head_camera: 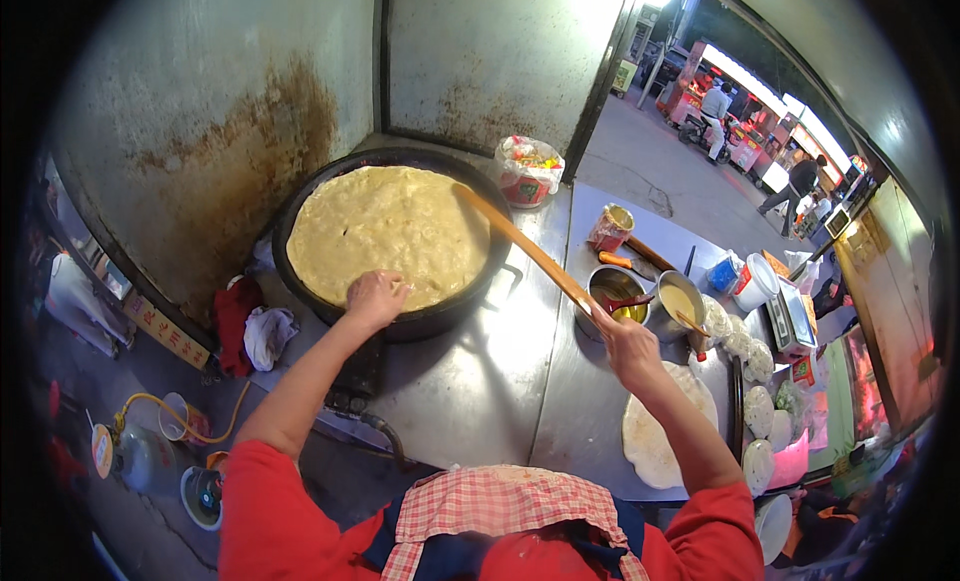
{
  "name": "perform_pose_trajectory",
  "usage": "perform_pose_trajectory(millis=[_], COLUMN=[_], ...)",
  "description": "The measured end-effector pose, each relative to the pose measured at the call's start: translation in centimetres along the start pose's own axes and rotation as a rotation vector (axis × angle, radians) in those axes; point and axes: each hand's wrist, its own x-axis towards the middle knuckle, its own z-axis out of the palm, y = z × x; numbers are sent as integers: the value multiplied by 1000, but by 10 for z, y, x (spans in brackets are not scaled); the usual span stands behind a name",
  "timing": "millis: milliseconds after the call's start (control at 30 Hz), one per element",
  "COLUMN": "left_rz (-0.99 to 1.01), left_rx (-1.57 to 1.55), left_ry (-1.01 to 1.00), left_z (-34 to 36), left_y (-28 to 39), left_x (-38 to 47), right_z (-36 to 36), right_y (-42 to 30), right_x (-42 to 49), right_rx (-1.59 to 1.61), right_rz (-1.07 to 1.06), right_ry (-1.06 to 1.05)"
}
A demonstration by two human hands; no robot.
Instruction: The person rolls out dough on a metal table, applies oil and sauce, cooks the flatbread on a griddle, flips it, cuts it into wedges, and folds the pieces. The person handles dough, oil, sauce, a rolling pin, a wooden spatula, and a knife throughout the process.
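Observation:
A large round flatbread [390, 228] fills most of a deep black pan [420, 326]. My left hand [376, 299] is at the bread's near edge with its fingertips on the dough. Whether they pinch it or only press it, I cannot tell. My right hand [628, 344] grips the near end of a long flat wooden stick [529, 249]. The stick slants over the pan's right rim, and its far tip meets the bread's right edge. Below my right forearm, a rolled-out piece of dough [652, 438] lies on the metal worktop [465, 408].
Near my right hand stand a pot of yellow oil [600, 281], a pot of pale batter [679, 299] and an opened can [611, 227]. Several dough rounds [759, 362] line the right side. A lined bucket [527, 172] sits behind the pan. A gas cylinder [146, 457] stands at lower left.

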Motion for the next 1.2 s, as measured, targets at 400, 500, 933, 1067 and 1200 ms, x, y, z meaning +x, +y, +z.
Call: perform_pose_trajectory(millis=[400,500,933,1067,1200], left_rz=[-151,-134,-37,68,89], left_rx=[555,586,387,294,-60], left_ry=[-160,-212,-131,122,328], left_z=[-30,-28,12,9,-12], left_y=[-94,-101,-68,-27,5], left_x=[58,64,60,32,-18], right_z=[-128,-141,-21,17,-27], right_y=[-47,-53,-18,-22,-4], right_x=[-69,-56,68,71,44], right_rx=[-316,-352,77,310,479], right_rz=[-93,-145,-129,-108,94], right_ry=[-147,-83,87,15,-16])
